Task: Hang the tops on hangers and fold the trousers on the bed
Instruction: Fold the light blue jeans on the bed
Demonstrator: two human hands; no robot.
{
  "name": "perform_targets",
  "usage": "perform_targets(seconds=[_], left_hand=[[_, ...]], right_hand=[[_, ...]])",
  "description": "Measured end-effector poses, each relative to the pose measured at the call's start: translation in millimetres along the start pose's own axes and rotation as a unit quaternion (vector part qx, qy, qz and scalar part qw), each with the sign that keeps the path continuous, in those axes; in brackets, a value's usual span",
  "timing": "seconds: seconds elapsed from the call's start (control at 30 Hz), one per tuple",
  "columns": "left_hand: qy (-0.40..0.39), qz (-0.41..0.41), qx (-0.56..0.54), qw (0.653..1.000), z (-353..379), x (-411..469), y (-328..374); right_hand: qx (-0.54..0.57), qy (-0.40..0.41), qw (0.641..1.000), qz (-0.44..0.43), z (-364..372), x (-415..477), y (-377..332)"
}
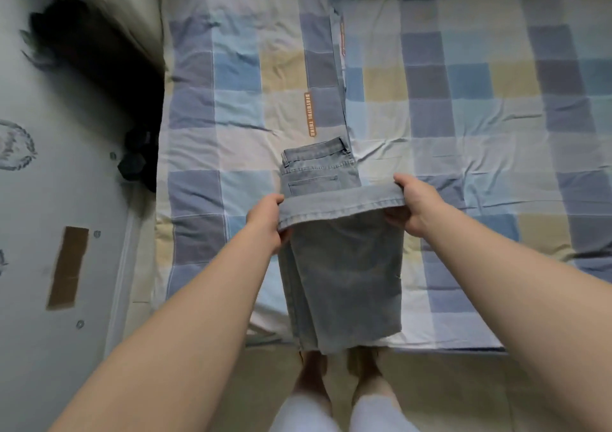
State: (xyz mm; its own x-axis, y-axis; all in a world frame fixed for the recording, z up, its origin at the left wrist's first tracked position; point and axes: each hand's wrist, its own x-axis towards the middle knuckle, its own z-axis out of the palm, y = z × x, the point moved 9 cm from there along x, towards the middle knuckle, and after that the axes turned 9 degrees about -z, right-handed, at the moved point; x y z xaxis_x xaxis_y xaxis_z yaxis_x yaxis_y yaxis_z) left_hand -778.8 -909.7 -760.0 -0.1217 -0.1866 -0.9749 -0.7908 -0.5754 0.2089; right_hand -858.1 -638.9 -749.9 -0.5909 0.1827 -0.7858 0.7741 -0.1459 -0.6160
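Light blue jeans (344,272) lie lengthwise on the checked bed sheet (463,107), waistband and back pocket toward the far side. Their leg ends are lifted and doubled over toward the waistband, forming a raised hem strip across the middle. My left hand (266,223) grips the left end of that hem strip. My right hand (414,206) pinches its right end, thumb on top. The folded bulk of the jeans hangs over the near bed edge, above my feet.
Dark clothes (139,160) sit piled in the gap at the bed's left side, beside a pale wall or cabinet panel (49,200) with a brown tape strip. The tiled floor (496,392) and my bare feet are below the bed edge.
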Motion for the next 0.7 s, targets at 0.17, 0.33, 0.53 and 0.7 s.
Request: perform_targets(seconds=[0.17,0.33,0.53,0.7], left_hand=[[0.004,0.023,-0.005,1.0,52.1,59.1,69.7],[-0.021,0.059,-0.039,0.997,82.2,128.1,107.1],[-0.04,0.072,0.09,0.993,98.2,180.1,65.4],[0.0,0.121,0.183,0.976,90.4,178.0,11.5]], right_hand=[[-0.031,-0.024,0.999,-0.014,41.4,97.0,-39.1],[-0.08,-0.092,0.993,-0.011,79.4,178.6,-37.3],[-0.109,-0.178,0.977,0.032,84.6,217.7,33.3],[-0.141,-0.206,0.968,0.038,55.5,203.6,84.7]])
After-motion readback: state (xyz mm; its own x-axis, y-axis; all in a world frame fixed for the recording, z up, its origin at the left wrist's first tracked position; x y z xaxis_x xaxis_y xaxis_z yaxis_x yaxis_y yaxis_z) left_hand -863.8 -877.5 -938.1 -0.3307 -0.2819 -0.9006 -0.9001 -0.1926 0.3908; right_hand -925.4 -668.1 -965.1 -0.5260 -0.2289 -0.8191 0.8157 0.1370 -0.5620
